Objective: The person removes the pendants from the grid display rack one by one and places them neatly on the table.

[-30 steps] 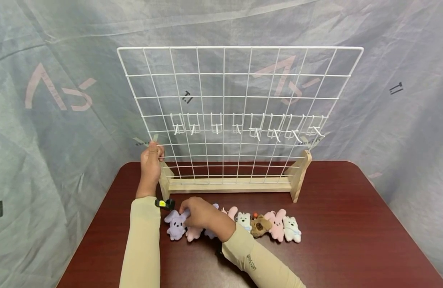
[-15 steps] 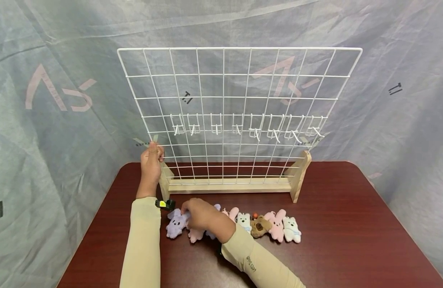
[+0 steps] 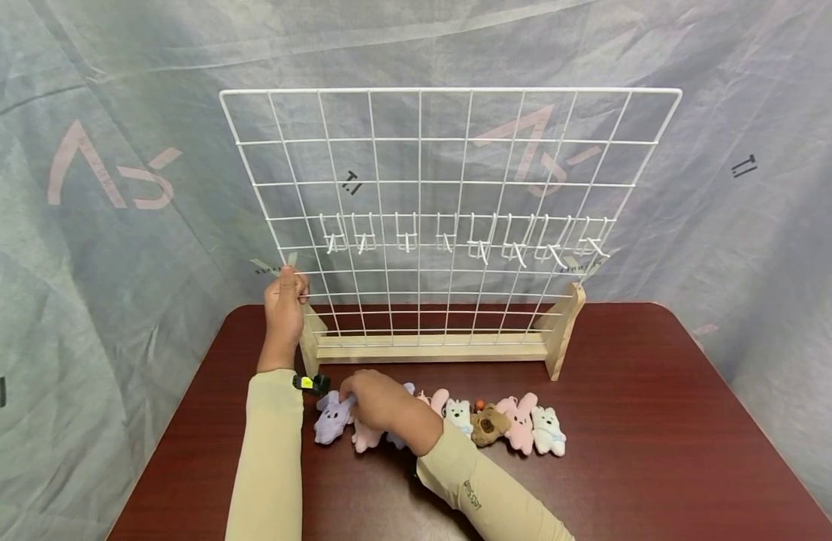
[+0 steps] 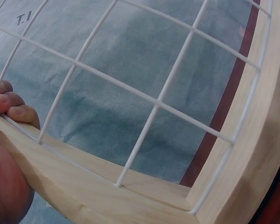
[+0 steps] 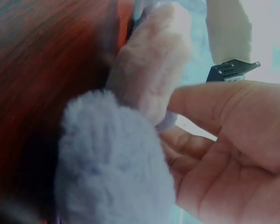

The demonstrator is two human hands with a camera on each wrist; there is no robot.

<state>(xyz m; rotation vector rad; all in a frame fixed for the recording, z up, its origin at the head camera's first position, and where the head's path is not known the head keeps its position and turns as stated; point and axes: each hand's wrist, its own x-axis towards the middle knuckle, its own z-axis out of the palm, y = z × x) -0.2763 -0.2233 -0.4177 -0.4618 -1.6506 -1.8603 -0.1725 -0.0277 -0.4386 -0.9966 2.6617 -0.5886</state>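
Observation:
A white wire grid panel (image 3: 420, 182) stands upright in a wooden stand (image 3: 432, 350). My left hand (image 3: 284, 309) grips the panel and stand at the left edge; in the left wrist view its fingers (image 4: 18, 112) curl round the wood and wire. My right hand (image 3: 382, 406) reaches down over the row of plush toys, pinching at the ear of the leftmost purple plush toy (image 3: 332, 421), which tilts. A pink plush toy (image 3: 366, 437) and a second purple plush toy (image 5: 112, 168) lie beneath the hand, partly hidden. The exact pinch is partly covered.
Several white hooks (image 3: 407, 239) hang in a row on the grid. Farther right in the toy row lie a white bear (image 3: 458, 414), a brown plush toy (image 3: 486, 426), a pink rabbit (image 3: 521, 428) and another white bear (image 3: 548, 432) on the dark red table (image 3: 659, 451).
The leftmost purple plush toy has tilted and shifted slightly right and up. The pink one beside it has moved a little. My left hand stays at the grid's edge.

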